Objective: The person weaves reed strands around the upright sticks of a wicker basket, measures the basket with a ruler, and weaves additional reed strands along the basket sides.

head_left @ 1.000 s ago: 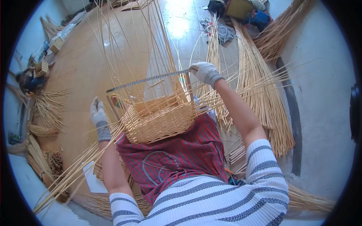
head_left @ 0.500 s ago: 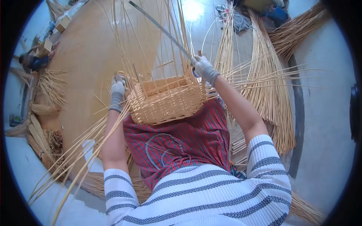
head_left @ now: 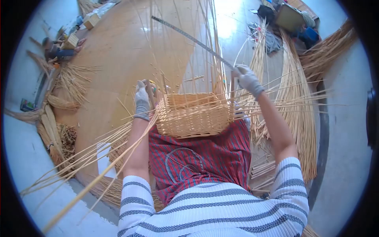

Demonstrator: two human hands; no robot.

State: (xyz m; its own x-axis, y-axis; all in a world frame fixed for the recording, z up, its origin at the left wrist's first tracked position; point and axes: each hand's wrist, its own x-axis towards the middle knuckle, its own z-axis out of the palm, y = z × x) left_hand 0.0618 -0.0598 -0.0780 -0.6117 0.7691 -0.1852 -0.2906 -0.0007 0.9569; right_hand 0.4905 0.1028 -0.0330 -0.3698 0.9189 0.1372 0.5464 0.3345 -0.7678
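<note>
A woven wicker basket [head_left: 195,122] rests on the red striped cloth [head_left: 197,154] over my lap, its tall stakes rising and loose weavers sticking out at both sides. My left hand [head_left: 142,98], in a pale glove with grey cuff, is closed at the wooden post [head_left: 150,93] by the basket's left end; its fingertips are partly hidden. At the right end, my gloved right hand [head_left: 248,80] is closed around a metal measuring tape [head_left: 193,38], whose blade slants up and left above the basket. Beside that hand stands another wooden post [head_left: 232,87].
Long bundles of wicker rods [head_left: 294,106] lie on the right, more bundles [head_left: 73,85] on the left. A seated person [head_left: 59,51] is at the far left. A bin [head_left: 290,17] stands at the upper right. Loose weavers [head_left: 98,162] cross my left forearm.
The basket has turned to face me more squarely. In the view, the basket and both hands sit farther right, and the floor has shifted too. My right hand keeps the tape.
</note>
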